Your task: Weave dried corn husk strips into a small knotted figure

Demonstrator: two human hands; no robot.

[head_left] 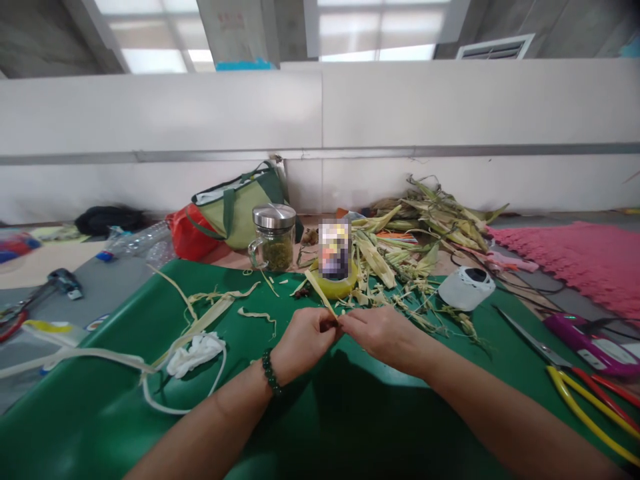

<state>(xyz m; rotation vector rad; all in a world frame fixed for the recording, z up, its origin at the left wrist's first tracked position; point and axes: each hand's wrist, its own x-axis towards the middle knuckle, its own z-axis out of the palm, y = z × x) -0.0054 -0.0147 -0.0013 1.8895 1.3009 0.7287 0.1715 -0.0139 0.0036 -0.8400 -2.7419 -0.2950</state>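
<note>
A narrow pale-yellow strip of corn husk slants up and away from my fingers. My left hand, with a dark green bead bracelet at the wrist, is closed on the lower end of the strip. Right beside it, my right hand pinches the same end, and the fingertips of both hands meet. What lies inside the fingers is hidden. Just beyond the hands stands a yellow round base with a blurred-out panel above it. The green sheet spreads beneath both hands.
A lidded glass jar stands at the back, near a green bag. Heaped corn husks lie back right. Scissors, a white roll and a purple device are on the right. White braided cord lies left.
</note>
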